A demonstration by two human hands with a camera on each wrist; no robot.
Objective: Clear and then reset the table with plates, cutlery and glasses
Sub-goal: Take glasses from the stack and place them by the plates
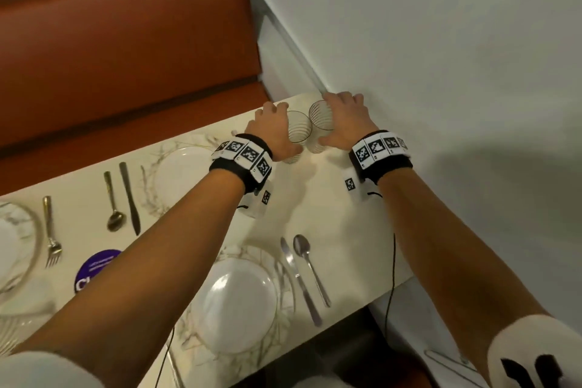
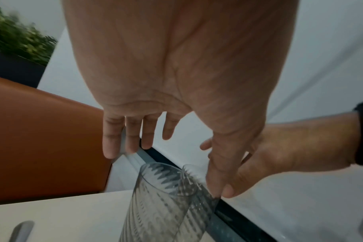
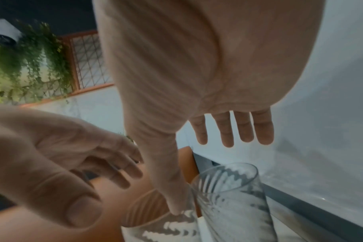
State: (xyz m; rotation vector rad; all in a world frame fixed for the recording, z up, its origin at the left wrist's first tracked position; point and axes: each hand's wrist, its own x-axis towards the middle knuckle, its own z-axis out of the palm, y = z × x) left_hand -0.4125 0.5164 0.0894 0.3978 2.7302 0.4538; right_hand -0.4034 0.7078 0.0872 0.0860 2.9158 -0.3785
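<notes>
Head view: both hands reach to the far end of the cream table [image 1: 340, 217], by the white wall. The left hand [image 1: 272, 131] sits at the left side of one ribbed glass [image 1: 297, 135]; the right hand [image 1: 345, 123] sits at the right side of a second ribbed glass [image 1: 321, 124]. The glasses stand upright, side by side and touching. Nearer lie a white plate [image 1: 234, 298] with a knife [image 1: 297, 277] and a spoon [image 1: 310, 266] to its right, and a far plate [image 1: 182, 167].

Left wrist view: the left hand's fingers [image 2: 133, 134] hang straight and spread above the glass [image 2: 155, 204], released; only the thumb comes down beside the rims.

Right wrist view: the right hand's fingers [image 3: 226, 129] are straight and apart, gripping nothing; its thumb reaches down between the two glasses, touching the nearer one [image 3: 234, 201]
</notes>
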